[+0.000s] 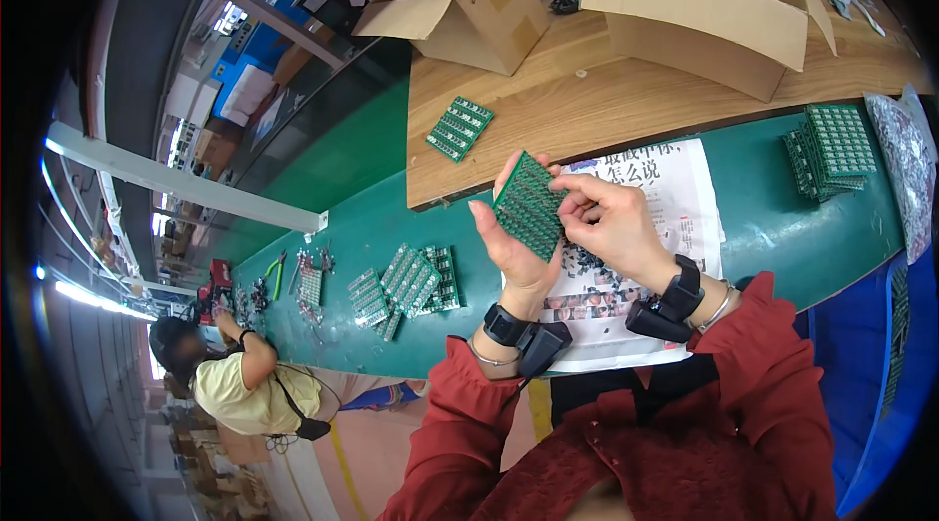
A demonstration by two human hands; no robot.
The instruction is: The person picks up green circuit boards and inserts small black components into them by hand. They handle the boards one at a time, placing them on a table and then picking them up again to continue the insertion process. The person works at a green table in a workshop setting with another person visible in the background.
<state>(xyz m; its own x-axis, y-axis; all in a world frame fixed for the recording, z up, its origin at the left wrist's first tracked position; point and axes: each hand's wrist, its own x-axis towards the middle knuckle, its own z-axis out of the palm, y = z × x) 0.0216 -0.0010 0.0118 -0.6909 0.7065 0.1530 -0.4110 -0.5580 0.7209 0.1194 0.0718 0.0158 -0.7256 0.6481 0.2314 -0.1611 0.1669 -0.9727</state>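
Observation:
A green circuit board panel [529,205], covered with rows of small parts, is tilted up in my left hand [520,252]. My left fingers go behind it, and the thumb stands away from its left edge. My right hand [614,223] is at the panel's right side, with thumb and forefinger pinched close to its face. Whatever is in that pinch is too small to make out. Below the hands, small black parts [584,262] lie scattered on a newspaper sheet [675,218] spread over the green bench top.
Stacked green panels [839,144] stand right, beside a bubble-wrap bag [902,164]. More panels [409,278] lie left, and one board [460,129] rests on the wooden shelf [548,110]. Two open cartons [699,17] [479,17] are behind. A co-worker [245,379] sits far left near green-handled pliers [277,274].

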